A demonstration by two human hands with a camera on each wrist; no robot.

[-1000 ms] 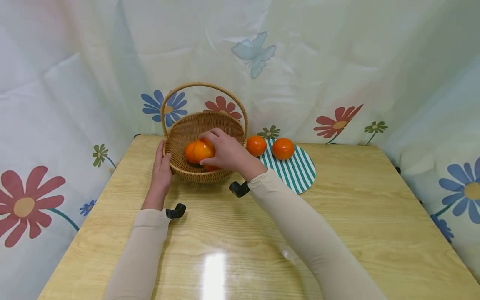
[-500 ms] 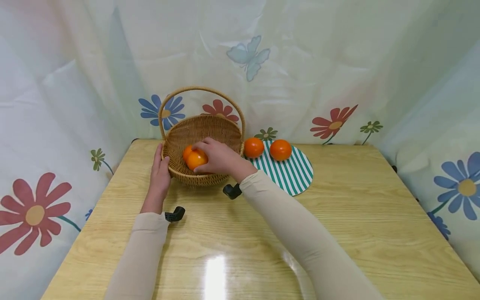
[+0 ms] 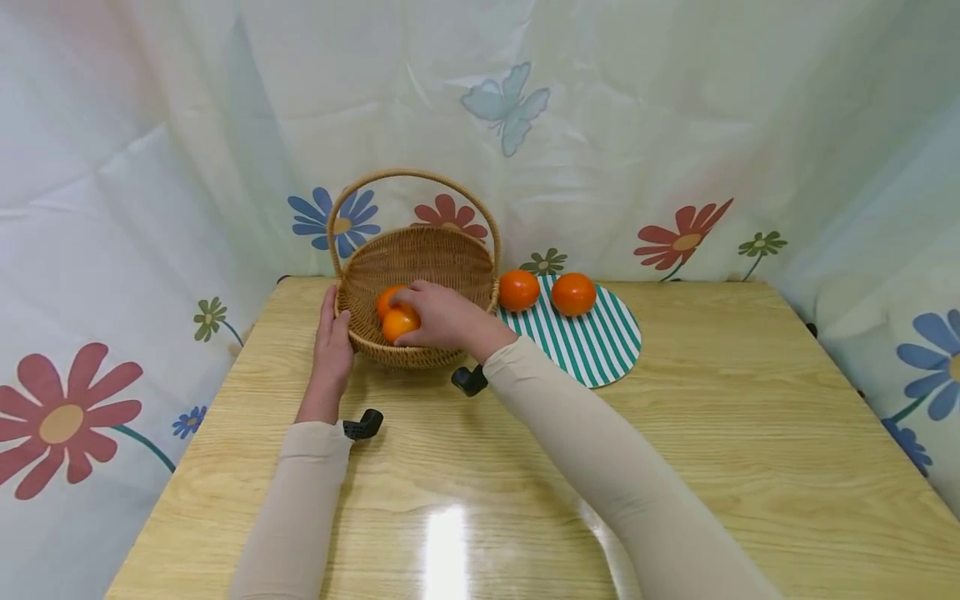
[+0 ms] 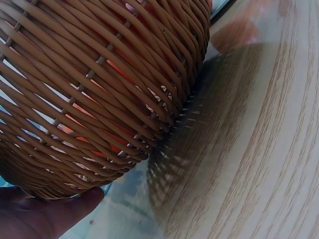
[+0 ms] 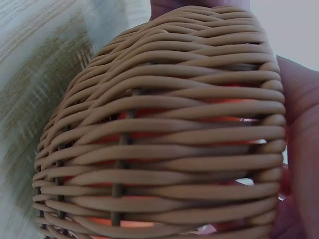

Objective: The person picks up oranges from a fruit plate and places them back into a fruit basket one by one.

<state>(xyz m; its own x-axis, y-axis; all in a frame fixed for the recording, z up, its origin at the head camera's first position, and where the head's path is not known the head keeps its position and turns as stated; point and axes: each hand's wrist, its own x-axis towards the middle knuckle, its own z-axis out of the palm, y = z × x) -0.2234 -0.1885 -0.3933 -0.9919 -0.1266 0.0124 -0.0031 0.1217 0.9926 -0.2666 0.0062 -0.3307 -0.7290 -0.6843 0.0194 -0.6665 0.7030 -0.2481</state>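
In the head view a wicker basket (image 3: 420, 250) with a tall arched handle stands toward the back left of the table. My left hand (image 3: 330, 354) holds its left rim, thumb at the edge and fingers along the outer side. Inside the basket, my right hand (image 3: 453, 321) grips a round orange fruit (image 3: 401, 323). Another orange fruit (image 3: 392, 300) lies just behind it. Both wrist views look at the outer weave, where red-orange shows through the gaps; the left fingertips (image 4: 87, 200) touch the weave. The right hand's fingertips are partly hidden.
Two more orange fruits, one (image 3: 519, 290) close to the basket and one (image 3: 573, 294) farther right, are on a green-and-white striped round mat (image 3: 600, 350). A flowered curtain (image 3: 600, 167) hangs behind the wooden table (image 3: 735, 417).
My right hand has gone lower into the basket with its fruit. A fruit seen beneath that hand a second ago is now hidden. The left hand stays on the rim.
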